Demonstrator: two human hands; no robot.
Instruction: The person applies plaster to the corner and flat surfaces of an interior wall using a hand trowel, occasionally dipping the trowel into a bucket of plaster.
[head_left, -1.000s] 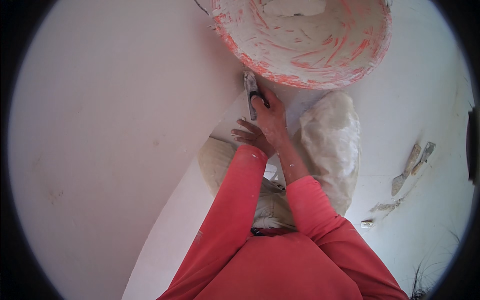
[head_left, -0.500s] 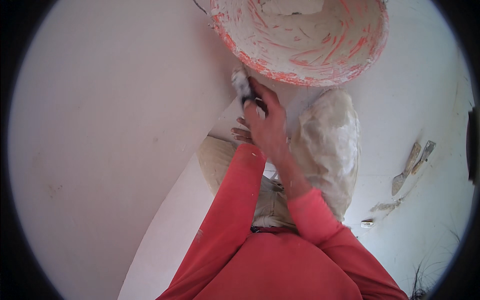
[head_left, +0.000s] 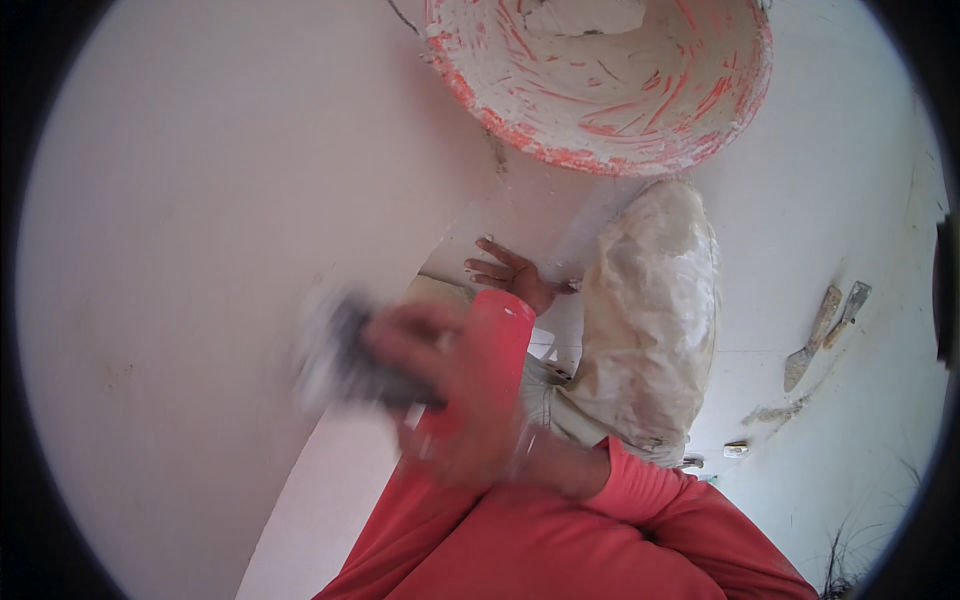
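Observation:
My right hand [head_left: 450, 385] crosses over my left forearm, its fingers wrapped round a dark hand tool [head_left: 352, 350] with a whitish outer edge. Motion smears the tool, so its kind cannot be made out. It is at or close to the broad pale panel-like surface [head_left: 200, 250] on the left; whether it touches is unclear. My left hand [head_left: 520, 280] shows beyond the end of its red sleeve, between my knees, empty with fingers spread. It seems to lean on the pale surface beneath.
An orange-red tub [head_left: 600, 155], its inside smeared with whitish paste, stands ahead of my knees. To the right lie two flat-bladed scrapers [head_left: 818, 335] and a small white object [head_left: 735, 449]. My raised right knee [head_left: 655, 290] wears pale stained trousers.
My right hand has swung from beside the tub's rim back toward me and left, carrying the dark tool over my left forearm. My left hand keeps its place.

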